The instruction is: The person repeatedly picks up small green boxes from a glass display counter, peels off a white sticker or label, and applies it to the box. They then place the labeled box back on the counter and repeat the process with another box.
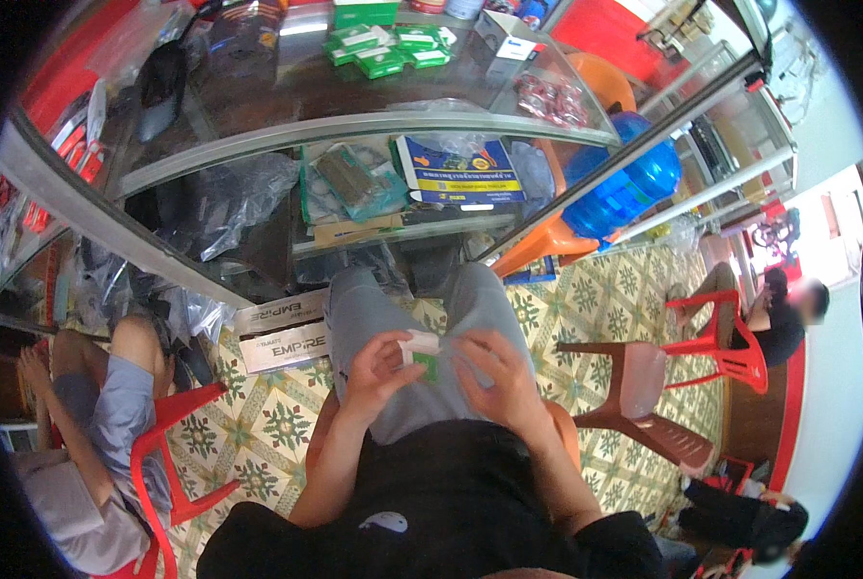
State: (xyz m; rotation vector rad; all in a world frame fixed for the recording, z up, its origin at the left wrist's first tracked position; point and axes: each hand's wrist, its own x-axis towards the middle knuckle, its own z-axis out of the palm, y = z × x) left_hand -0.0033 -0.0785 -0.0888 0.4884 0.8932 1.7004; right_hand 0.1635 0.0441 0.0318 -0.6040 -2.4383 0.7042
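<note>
Above my lap, my left hand [378, 376] is closed around a small green-and-white box [422, 359] with its white end up. My right hand [494, 376] hovers just right of the box, fingers bent and apart. Nothing I can make out lies in it. On the glass counter [287, 106] ahead, several similar green-and-white boxes [381, 61] lie in a loose pile beside a larger green box [365, 12].
Below the counter top, a shelf holds a blue-and-yellow box [462, 174] and teal packages [354, 183]. A blue water jug [625, 179] rests on an orange chair [547, 246]. Brown [634, 386] and red chairs [731, 338] stand right. A person [84, 454] sits at left.
</note>
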